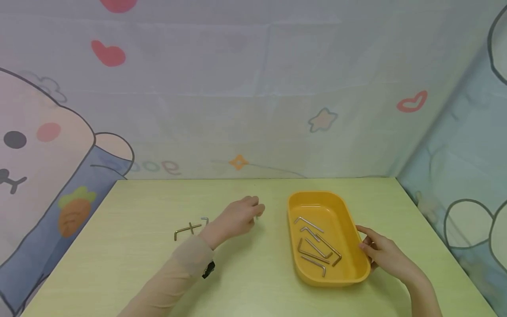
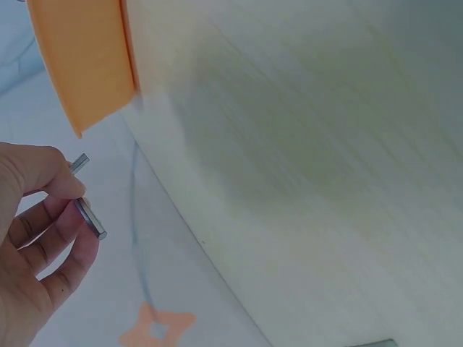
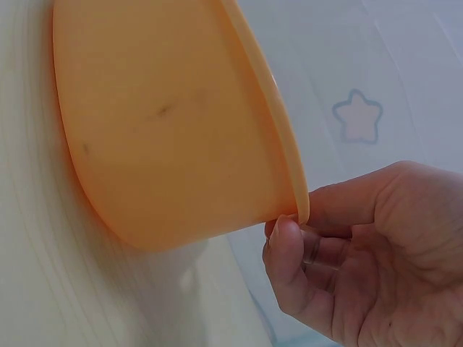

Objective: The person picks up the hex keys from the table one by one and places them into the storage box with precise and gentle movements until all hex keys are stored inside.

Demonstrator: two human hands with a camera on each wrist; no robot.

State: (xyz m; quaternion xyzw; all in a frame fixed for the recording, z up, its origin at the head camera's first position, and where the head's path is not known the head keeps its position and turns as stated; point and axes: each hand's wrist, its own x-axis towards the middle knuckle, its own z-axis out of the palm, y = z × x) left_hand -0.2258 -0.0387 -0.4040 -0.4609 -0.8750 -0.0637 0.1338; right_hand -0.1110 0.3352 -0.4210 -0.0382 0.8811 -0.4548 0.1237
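Orange oblong plastic tray [image 1: 358, 259], on pale wooden counter [image 1: 257, 286].
Contents: several silver metal hex keys [image 1: 317, 244]. Right hand [image 1: 382, 251] fingers pinch rim at 3 o'clock; left hand [image 1: 237, 216] fingers pinch one small silver hex key [image 2: 88, 215].

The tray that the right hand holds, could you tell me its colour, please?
The tray is plain orange-yellow, clearest in the head view.

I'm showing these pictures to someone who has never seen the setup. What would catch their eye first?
Most likely the orange tray right of centre on the pale table, holding several metal hex keys; the right hand grips its rim. Next, the left hand beside the tray pinches another hex key, with two loose hex keys lying further left.
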